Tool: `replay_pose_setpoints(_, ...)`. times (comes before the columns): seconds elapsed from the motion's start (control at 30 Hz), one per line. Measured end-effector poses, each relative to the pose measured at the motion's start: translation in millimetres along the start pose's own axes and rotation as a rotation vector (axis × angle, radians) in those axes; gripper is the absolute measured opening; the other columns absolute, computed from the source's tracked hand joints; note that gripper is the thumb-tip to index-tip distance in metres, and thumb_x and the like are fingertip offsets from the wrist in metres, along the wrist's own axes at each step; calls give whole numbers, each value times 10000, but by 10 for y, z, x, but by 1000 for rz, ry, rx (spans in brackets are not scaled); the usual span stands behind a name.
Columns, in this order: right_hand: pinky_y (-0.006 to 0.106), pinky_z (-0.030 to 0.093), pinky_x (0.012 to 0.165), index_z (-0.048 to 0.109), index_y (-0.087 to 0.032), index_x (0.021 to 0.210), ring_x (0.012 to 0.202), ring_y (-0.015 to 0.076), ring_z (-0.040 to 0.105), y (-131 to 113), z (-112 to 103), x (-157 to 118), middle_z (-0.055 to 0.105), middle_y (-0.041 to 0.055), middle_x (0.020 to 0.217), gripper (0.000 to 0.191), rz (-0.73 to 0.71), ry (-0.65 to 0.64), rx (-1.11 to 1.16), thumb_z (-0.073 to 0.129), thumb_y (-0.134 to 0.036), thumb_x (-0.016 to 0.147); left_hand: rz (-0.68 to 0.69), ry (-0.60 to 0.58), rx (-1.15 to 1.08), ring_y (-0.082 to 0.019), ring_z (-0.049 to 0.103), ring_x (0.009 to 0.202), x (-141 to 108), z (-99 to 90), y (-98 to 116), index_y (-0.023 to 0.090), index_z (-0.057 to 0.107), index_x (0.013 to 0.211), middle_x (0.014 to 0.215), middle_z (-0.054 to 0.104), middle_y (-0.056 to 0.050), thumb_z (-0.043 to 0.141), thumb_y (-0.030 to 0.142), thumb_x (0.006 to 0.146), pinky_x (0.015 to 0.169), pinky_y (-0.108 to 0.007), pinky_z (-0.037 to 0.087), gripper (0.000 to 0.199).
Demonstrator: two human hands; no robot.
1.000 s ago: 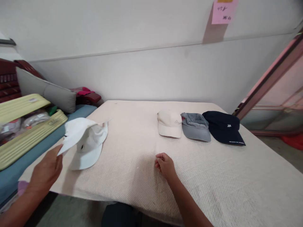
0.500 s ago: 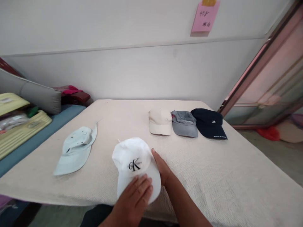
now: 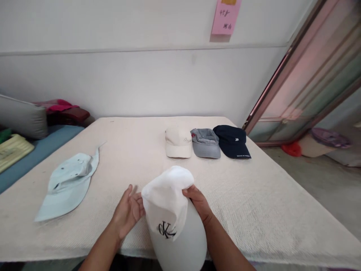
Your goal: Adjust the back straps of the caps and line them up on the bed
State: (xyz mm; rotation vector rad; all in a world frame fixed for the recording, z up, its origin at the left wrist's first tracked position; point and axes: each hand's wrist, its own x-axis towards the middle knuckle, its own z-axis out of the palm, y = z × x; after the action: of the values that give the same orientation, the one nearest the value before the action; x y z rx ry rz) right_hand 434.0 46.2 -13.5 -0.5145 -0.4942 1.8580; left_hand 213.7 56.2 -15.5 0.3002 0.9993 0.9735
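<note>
White and creased, the lettered cap (image 3: 172, 207) is hanging between my hands, over the table's (image 3: 254, 207) near edge. My right hand (image 3: 199, 203) is gripping its right side; my left hand (image 3: 129, 210) is reaching open, bent fingertips touching the crown. Farther left, a pale blue cap (image 3: 69, 184) is lying; beige (image 3: 178, 143), grey (image 3: 205, 143) and navy caps (image 3: 232, 142) are sitting beyond.

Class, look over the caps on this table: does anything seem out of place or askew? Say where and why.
The pale blue cap looks askew: it lies alone on the left, slanted, its crown slumped, while the beige cap, grey cap and navy cap sit side by side. I see no spill or damage.
</note>
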Motion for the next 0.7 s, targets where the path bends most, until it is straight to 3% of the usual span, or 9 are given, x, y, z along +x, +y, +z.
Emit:
replay_pose_setpoints(0.07, 398, 496, 771, 660, -155, 956, 776, 253, 665, 66, 32, -112, 717, 79, 856, 400, 28, 14, -23, 733, -154, 563, -103, -142, 4, -256, 655, 892, -12, 55, -39, 162, 635, 985, 894, 712, -101, 497, 507, 827, 836, -372, 471, 404)
replay_pose_setpoints(0.23, 401, 497, 757, 687, -173, 865, 776, 269, 662, 100, 38, -338, 714, 63, 791, 371, 43, 140, -46, 751, -131, 502, -337, -238, 3, -294, 644, 940, -101, 152, -207, 139, 648, 1032, 883, 727, -117, 498, 643, 755, 833, -372, 461, 594)
replay_pose_setpoints(0.33, 431, 493, 777, 696, -159, 832, 833, 304, 652, -24, 5, -352, 714, 92, 829, 326, 30, 204, -60, 751, -160, 511, -408, -277, -6, -288, 642, 937, -80, 158, -302, 122, 669, 970, 861, 722, -129, 509, 606, 765, 831, -358, 464, 550)
replay_pose_setpoints(0.4, 442, 488, 792, 701, -156, 840, 851, 309, 647, -91, -4, -333, 713, 107, 863, 316, 29, 219, -48, 755, -180, 529, -323, -255, -39, -269, 651, 901, -39, 142, -290, 121, 681, 920, 833, 721, -114, 560, 489, 769, 837, -348, 465, 416)
replay_pose_setpoints(0.5, 427, 483, 807, 700, -175, 895, 833, 277, 652, -53, 11, -319, 712, 96, 905, 390, 86, 166, -38, 785, -168, 515, -132, -179, -107, -251, 661, 814, -18, 107, -97, 102, 691, 823, 749, 716, -96, 601, 309, 717, 805, -335, 483, 250)
replay_pose_setpoints(0.6, 396, 479, 809, 689, -199, 961, 855, 257, 652, 139, 28, -352, 709, 74, 941, 541, 215, 28, -63, 817, -111, 443, -26, -79, -106, -224, 652, 660, -127, 88, 198, 109, 687, 750, 642, 696, -63, 633, 253, 656, 689, -325, 509, 181)
replay_pose_setpoints(0.7, 386, 468, 815, 681, -201, 987, 868, 249, 648, 322, 27, -411, 705, 69, 943, 555, 398, -148, -108, 799, -74, 460, 123, 24, -12, -186, 614, 542, -313, 92, 374, 148, 671, 733, 596, 678, -12, 665, 236, 648, 572, -299, 492, 123)
